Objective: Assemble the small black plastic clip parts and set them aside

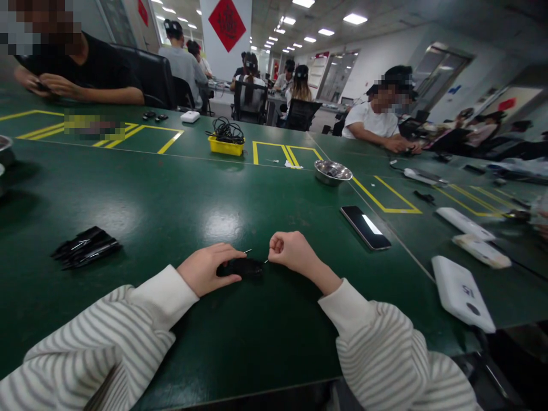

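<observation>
My left hand (210, 267) reaches in from the left, its thumb and fingers curved around one end of a small dark black object (250, 267) on the green table (171, 319). A thin, light-coloured rod (248, 250) sticks out by its fingertips. Just to the right, my right hand (293, 251) is closed in a pinch. From its fingertips a thin pale tip (266, 261) points toward the black object; the rest of it is hidden. Further left lies a pile of slim, shiny black pieces (88, 247), apart from both hands.
A phone (366, 228) lies right of my hands, with a white power-bank-like device (463, 294) beyond it. Further back stand a metal bowl (333, 172) and a yellow bin (226, 146) of black cables. Other people sit around the table.
</observation>
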`<state>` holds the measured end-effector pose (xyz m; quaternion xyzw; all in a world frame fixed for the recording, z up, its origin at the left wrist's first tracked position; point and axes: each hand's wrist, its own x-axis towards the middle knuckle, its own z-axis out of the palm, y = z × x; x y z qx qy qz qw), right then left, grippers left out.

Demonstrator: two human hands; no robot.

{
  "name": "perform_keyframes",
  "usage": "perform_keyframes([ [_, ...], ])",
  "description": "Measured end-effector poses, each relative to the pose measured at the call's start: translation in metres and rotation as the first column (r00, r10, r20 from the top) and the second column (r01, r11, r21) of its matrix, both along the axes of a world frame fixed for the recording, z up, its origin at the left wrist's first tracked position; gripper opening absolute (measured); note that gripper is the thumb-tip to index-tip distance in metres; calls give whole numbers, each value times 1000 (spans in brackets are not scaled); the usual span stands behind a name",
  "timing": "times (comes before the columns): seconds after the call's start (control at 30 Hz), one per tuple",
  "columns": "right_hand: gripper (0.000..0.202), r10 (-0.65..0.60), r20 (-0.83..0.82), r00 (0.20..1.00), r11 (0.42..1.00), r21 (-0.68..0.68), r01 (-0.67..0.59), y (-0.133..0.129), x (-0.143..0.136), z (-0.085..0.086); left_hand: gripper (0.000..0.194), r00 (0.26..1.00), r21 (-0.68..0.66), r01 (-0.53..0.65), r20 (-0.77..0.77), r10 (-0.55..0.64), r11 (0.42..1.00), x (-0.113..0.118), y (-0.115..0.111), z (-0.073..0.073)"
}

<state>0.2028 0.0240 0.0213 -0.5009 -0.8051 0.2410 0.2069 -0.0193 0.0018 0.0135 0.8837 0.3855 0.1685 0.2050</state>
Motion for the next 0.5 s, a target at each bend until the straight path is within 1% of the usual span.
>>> perform_keyframes([
  [0.07, 2, 38, -92, 995, 999, 9, -37, -5, -2, 0, 34, 1000, 1, -4, 9, 4, 1000, 0, 0, 0],
  [0.13, 1, 93, -148, 985, 994, 63, -85, -11, -7, 0, 33, 1000, -5, -12, 16, 12, 1000, 1, -1, 0],
  [0.2, 1, 137, -152, 979, 983, 141, -116, -17, -14, 1, 33, 1000, -10, -14, 17, 14, 1000, 3, -2, 0],
  [0.27, 2, 168, -159, 973, 974, 182, -138, -22, -20, 1, 33, 1000, -11, -23, 15, 23, 1000, 4, -3, 1],
  [0.37, 4, 192, -204, 960, 974, 159, -161, -25, -26, 0, 33, 999, -25, -41, 3, 41, 999, 6, -4, 3],
  [0.5, 5, 171, -223, 960, 981, 127, -145, -26, -29, -5, 33, 999, -43, -46, -4, 46, 998, 8, -4, 4],
])
